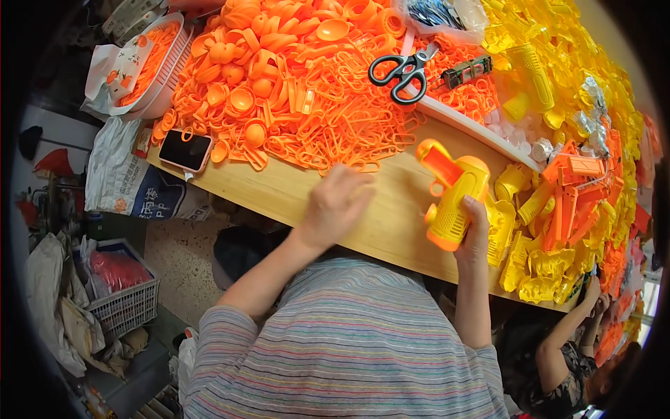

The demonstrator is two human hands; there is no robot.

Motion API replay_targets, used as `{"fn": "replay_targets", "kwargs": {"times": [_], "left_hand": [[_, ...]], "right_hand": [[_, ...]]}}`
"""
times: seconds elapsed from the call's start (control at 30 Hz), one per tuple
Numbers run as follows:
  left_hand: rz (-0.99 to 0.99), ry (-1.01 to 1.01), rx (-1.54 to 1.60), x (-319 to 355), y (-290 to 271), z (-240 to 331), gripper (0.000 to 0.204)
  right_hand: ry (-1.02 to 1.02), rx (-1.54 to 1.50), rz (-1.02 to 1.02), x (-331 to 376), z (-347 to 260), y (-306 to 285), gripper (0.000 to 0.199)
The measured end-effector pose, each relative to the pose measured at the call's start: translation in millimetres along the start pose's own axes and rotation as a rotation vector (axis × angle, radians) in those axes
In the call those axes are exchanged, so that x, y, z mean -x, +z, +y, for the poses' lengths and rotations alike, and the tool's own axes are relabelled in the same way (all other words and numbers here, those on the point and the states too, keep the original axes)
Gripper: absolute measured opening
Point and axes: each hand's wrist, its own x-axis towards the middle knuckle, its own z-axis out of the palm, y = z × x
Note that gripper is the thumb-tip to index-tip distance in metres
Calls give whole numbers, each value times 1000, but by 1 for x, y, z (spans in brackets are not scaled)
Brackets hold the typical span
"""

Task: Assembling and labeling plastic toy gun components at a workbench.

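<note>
My right hand grips a yellow and orange plastic toy body, gun-like in shape, with a slotted yellow side and orange ends. It is held tilted above the wooden table. My left hand is closed, its fingers curled at the near edge of a heap of thin orange plastic loops. Whatever the curled fingers hold, if anything, is hidden. Right of the toy body lie several loose yellow plastic shells.
Black-handled scissors lie on the loops. Orange cups and rounded parts heap up at the back left, near a phone. A white-edged tray and yellow parts fill the right. Another person's arm shows at lower right.
</note>
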Motion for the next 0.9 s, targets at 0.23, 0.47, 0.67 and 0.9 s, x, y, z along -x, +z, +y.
{"fn": "replay_targets", "kwargs": {"times": [0.23,0.47,0.67,0.9], "left_hand": [[-27,-40,-288,-8,-14,-23,26],[62,-52,-281,-5,-4,-30,19],[87,-106,-245,-5,-5,-26,25],[80,-145,-151,-9,-4,-32,22]], "right_hand": [[68,699,-187,-12,-4,9,59],[-32,1006,-343,-43,4,11,55],[-272,1224,-438,-54,0,31,54],[-450,1210,-467,-50,-20,43,42]]}}
